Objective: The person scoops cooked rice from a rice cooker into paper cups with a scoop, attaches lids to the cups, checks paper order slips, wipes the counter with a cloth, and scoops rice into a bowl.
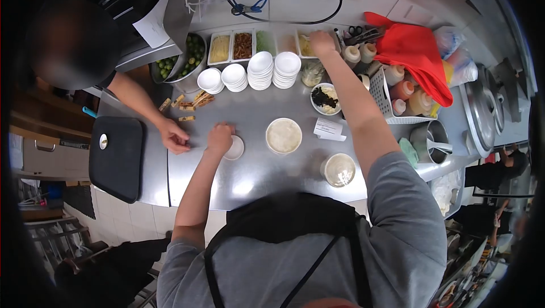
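White dish (pixel 234 148), left of frame centre, just lower right of your nearer left hand (pixel 221 137), fingers curled, hold unclear; your right hand (pixel 322 43), upper centre, at topping tray (pixel 305 45); can't tell whether fingers pinch.

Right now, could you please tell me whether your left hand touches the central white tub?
Apart: the head view shows bare steel counter between the left hand and the tub.

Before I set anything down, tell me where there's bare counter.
Free: front-edge steel counter between left forearm and the nearest tub; also between that forearm and the black tray. Crowded: the back, with dish stacks and food trays; the right, around the white basket.
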### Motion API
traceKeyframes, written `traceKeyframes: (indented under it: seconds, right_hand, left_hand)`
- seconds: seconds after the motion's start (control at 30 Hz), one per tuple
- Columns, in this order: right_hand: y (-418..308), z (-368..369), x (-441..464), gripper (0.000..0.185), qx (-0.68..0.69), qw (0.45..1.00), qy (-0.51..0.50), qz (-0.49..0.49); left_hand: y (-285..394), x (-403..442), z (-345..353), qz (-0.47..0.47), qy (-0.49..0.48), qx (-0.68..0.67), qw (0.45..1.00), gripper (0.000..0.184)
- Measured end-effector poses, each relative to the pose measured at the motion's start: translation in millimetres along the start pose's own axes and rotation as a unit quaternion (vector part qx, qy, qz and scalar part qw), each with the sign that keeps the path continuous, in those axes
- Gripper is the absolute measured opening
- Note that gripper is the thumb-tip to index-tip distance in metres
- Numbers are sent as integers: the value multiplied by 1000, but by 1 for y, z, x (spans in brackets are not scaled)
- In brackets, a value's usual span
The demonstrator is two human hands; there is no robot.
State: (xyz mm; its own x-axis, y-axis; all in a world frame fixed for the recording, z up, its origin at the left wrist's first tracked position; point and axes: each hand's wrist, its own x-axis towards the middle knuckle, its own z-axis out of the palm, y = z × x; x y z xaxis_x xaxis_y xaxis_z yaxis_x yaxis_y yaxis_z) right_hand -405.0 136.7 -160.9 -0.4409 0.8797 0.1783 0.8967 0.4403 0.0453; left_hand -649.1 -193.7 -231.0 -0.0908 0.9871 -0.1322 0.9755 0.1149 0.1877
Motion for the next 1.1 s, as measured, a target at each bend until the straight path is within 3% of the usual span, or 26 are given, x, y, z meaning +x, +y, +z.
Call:
traceKeyframes:
  seconds: [0.1,0.23,0.3,0.33,0.4,0.43,0.5,0.53,0.6,0.63,0.7,0.83,0.87,0.93,0.97,1.03,1.1]
  right_hand:
    - [-3,-8,-6,21,29,999,-37,17]
    - [16,24,7,19,19,1000,-4,15]
    - [24,35,9,20,-12,1000,-2,6]
    - [24,33,6,21,49,998,5,46]
    - [23,28,3,22,109,990,14,87]
    - [23,26,2,23,134,984,-25,112]
    - [24,23,-1,27,158,976,-63,138]
    - [26,23,-2,27,137,979,-86,125]
    - [27,17,-3,27,115,981,-105,112]
    - [23,10,-7,27,168,968,-94,158]
    - [18,-5,-14,28,239,940,-86,228]
    - [28,5,-8,26,259,934,-71,234]
    - [28,3,-9,26,259,935,-65,233]
    - [28,4,-12,18,156,979,38,124]
    - [28,-1,-12,19,123,985,27,121]
    - [31,-6,-12,18,155,980,55,111]
    - [29,-11,-16,17,187,974,81,101]
  left_hand:
    - [-10,2,2,-31,-22,-101,994,10]
    - [-33,14,6,-42,-16,-207,977,14]
    - [-42,26,10,-112,14,-342,933,17]
    - [-31,27,-9,-111,13,-342,933,17]
    - [-9,29,-51,-123,14,-552,825,26]
    - [-4,36,-61,-121,14,-552,825,26]
    - [3,54,-79,-118,14,-649,751,35]
    - [9,63,-90,-115,14,-650,751,35]
    - [21,84,-111,-94,-13,-734,673,39]
    - [26,98,-115,-90,-11,-734,673,39]
    - [37,125,-123,-77,-40,-792,605,34]
    - [56,182,-118,-67,-63,-800,593,31]
    - [60,195,-113,-88,-63,-778,619,25]
    - [69,216,-105,-107,-60,-756,643,20]
    - [75,225,-102,-122,-43,-732,669,19]
    - [87,233,-103,-133,-9,-695,707,18]
    - [98,242,-105,-139,-14,-696,704,18]
